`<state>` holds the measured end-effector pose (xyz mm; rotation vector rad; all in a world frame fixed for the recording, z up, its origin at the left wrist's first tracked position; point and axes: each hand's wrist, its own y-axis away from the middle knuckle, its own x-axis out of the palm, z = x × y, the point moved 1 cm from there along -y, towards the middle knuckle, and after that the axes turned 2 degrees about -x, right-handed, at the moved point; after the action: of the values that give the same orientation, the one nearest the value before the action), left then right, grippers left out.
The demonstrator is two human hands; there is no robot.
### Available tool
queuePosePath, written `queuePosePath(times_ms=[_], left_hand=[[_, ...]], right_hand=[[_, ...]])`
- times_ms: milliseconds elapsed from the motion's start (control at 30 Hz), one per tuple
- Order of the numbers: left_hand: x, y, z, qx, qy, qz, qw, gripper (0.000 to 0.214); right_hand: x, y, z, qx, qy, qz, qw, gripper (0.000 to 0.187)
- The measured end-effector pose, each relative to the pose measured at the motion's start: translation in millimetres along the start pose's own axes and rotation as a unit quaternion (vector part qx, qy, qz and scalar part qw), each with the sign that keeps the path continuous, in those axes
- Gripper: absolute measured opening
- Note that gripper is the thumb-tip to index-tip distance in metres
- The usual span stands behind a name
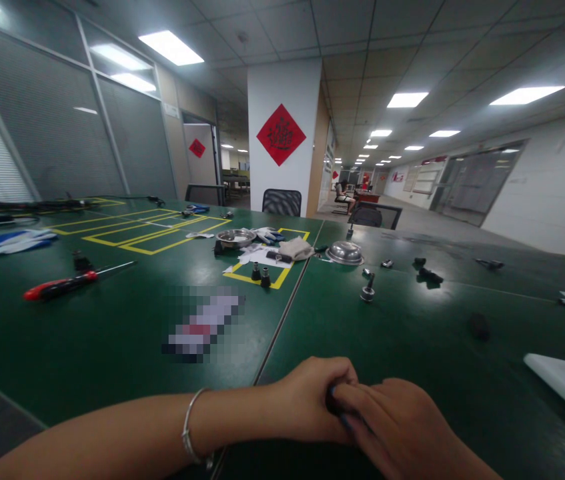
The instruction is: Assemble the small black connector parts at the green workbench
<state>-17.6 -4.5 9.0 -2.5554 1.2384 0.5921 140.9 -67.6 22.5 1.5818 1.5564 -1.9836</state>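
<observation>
Both my hands meet at the near edge of the green table (112,333). My left hand (307,400), with a silver bracelet on its wrist, is closed in a fist. My right hand (397,427) lies against it with its fingers pressed together. Between the two hands a small dark object (333,402) shows only in part, and I cannot make out what it is.
A red-handled screwdriver (69,282) lies at the left. Two metal bowls (345,252), gloves, small dark parts and a metal fitting (367,288) sit mid-table among yellow tape marks. A white flat piece (562,383) lies at the right. A person sits far down the corridor.
</observation>
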Motion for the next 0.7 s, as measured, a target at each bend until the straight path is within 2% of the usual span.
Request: queuePosePath(times_ms=[100,200,300,433,700], left_hand=[[0.2,0.0,0.7,0.001,-0.002,-0.002,1.0,0.035],[1.0,0.0,1.9,-0.004,0.04,0.009,0.999,0.035],[1.0,0.0,2.1,-0.015,0.049,0.017,0.999,0.036],[-0.2,-0.1,-0.3,-0.016,0.002,0.0,1.0,0.037],[0.5,0.8,-2.8,-0.014,-0.004,-0.003,1.0,0.033]], right_hand=[[0.0,1.0,-0.3,0.011,0.015,-0.008,1.0,0.023],[-3.3,1.3,-0.8,0.034,-0.026,0.012,0.999,0.023],[-7.0,1.5,-0.6,0.045,-0.069,0.038,0.996,0.032],[-5.5,3.2,0.5,0.027,-0.06,0.041,0.997,0.042],[0.5,0.6,1.1,0.013,-0.026,0.017,0.999,0.031]])
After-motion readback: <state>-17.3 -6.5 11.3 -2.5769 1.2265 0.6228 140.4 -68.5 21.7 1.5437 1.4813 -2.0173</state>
